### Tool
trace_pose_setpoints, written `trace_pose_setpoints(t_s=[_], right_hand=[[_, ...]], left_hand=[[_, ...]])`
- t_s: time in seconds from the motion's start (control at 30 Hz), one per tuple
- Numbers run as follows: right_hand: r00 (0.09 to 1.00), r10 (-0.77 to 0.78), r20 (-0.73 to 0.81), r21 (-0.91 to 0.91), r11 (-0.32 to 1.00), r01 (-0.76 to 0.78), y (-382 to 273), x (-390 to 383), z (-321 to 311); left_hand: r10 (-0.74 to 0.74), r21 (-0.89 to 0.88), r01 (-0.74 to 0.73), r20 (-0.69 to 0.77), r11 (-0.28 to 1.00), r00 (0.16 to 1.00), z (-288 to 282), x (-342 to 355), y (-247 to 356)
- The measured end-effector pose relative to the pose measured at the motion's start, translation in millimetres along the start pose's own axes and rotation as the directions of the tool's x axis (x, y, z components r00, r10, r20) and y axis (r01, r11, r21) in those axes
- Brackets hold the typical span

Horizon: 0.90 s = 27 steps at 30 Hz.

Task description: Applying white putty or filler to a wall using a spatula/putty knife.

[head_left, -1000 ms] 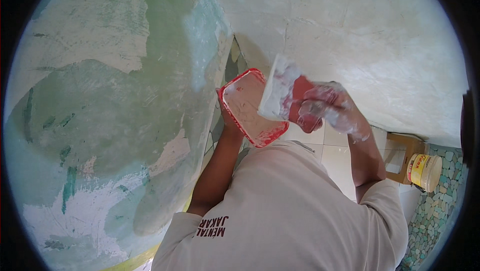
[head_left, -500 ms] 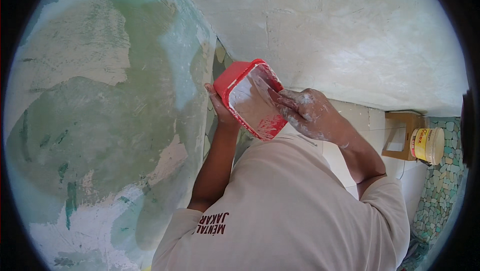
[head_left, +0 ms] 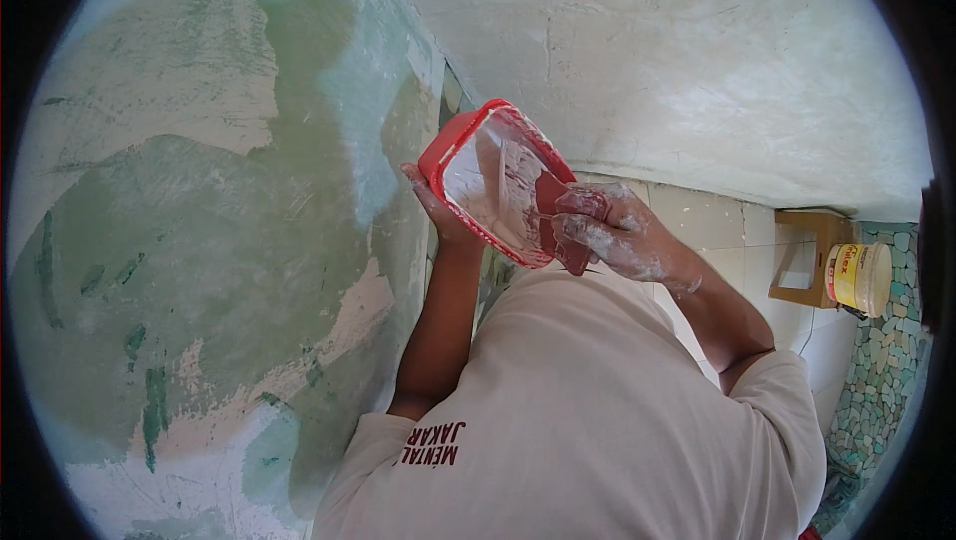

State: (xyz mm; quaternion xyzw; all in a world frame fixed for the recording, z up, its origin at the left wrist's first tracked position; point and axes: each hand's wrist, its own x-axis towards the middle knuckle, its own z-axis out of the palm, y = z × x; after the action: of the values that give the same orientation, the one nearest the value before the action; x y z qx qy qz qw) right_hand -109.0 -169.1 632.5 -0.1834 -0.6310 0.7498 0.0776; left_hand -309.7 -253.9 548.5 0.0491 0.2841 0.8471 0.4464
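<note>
My left hand [head_left: 445, 213] is closed on a red rectangular tub [head_left: 448, 147] from below and its left side. The tub is tipped so that its opening faces me, and whitish putty [head_left: 476, 181] coats its inside and rim. In my right hand [head_left: 625, 233], smeared with putty, is a flat dark-red putty spreader [head_left: 551, 203] pinched between fingers and thumb. The spreader's broad blade lies partly within the tub, at its right side, and carries a thick layer of putty.
A patchy green-and-white wall [head_left: 229, 241] rises close on my left. A pale wall [head_left: 717, 72] stands ahead. On the tiled floor [head_left: 722, 226] to the right are a brown stool-like frame [head_left: 802, 296] and a white-and-yellow bucket [head_left: 858, 279], beside green pebble flooring [head_left: 876, 371].
My right hand has turned and come slightly down, and the putty-laden spreader now shows, where before it was mostly hidden in the tub. The tub has moved slightly up and left.
</note>
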Motion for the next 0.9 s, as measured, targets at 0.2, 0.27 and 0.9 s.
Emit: trace_pose_setpoints(t_s=[0.2,0.27,0.9], right_hand=[[0.986,0.075,-0.147,0.256,0.966,-0.036,13,-11,5],[0.975,0.085,-0.205,0.358,0.934,-0.006,17,-14,4],[0.839,0.264,-0.476,0.756,0.610,0.237,142,71,-73]], left_hand=[[0.064,0.003,-0.063,-0.061,0.998,0.996,-1,0,-7],[0.061,0.049,-0.058,-0.063,0.997,0.996,14,-4,-10],[-0.243,-0.143,0.249,0.056,0.958,0.968,-98,-15,-58]])
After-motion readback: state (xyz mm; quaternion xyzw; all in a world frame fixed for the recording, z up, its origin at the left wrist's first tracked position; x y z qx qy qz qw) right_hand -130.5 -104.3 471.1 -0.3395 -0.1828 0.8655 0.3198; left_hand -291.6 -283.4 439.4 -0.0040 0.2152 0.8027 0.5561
